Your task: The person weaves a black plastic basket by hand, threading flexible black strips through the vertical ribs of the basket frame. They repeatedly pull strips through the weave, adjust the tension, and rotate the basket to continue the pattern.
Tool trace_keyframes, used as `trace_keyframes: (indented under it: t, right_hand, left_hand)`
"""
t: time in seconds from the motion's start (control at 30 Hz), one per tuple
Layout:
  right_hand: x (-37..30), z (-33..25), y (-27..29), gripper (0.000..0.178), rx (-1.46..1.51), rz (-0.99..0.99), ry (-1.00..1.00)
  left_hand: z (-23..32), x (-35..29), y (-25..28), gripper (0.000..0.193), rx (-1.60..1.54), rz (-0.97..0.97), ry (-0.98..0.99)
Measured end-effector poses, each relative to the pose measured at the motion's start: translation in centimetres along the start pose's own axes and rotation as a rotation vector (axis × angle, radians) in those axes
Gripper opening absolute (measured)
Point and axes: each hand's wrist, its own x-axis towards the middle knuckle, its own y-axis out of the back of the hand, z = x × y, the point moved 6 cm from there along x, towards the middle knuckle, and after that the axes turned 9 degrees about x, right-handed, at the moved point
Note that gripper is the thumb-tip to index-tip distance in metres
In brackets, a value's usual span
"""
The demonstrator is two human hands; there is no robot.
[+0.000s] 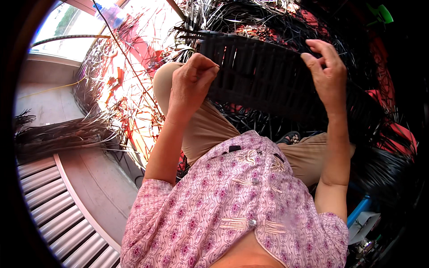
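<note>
Loose black strips [268,15] crowd the background around the dark slatted panel [263,73]. It lies between the left hand [191,85], fingers pinched, on what I cannot tell, and the right hand [328,73], fingers parted. Turning it could snag tangled strips.

1 head fisheye looks closely down past the shirt [232,196], rightward apparently into shadow.

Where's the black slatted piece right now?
In the head view, the black slatted piece is at upper centre, stretching toward the right, mostly between the left hand and right hand.
</note>
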Motion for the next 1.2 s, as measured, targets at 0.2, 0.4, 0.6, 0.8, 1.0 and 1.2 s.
trace_keyframes:
  t: [0.2,0.4,0.6,0.8,1.0,1.2]
  right_hand:
    - [-0.3,-2.2,-11.3,0.027,0.379,-0.379,-0.051]
    - [-0.5,-2.3,-14.5,0.024,0.661,-0.625,-0.219]
    - [-1.1,-1.4,-14.2,0.022,0.761,-0.566,-0.334]
    - [-2.6,0.6,-13.0,0.016,0.655,-0.314,-0.423]
    - [-3.7,2.8,-12.4,0.015,0.767,-0.044,-0.539]
    - [-3.9,2.0,-11.5,0.016,0.710,0.006,-0.495]
  left_hand:
    - [-0.1,-0.2,0.7,0.010,-0.134,0.034,-0.052]
    - [1.2,0.8,0.9,0.009,-0.223,-0.069,-0.004]
    - [-0.1,1.9,-0.6,0.009,-0.382,-0.069,-0.041]
    - [-2.0,2.7,-4.4,0.010,-0.779,-0.220,0.111]
    - [-2.4,1.6,-7.8,0.021,0.004,-0.120,-0.001]
    - [-0.8,1.4,-8.6,0.026,0.273,-0.097,0.009]
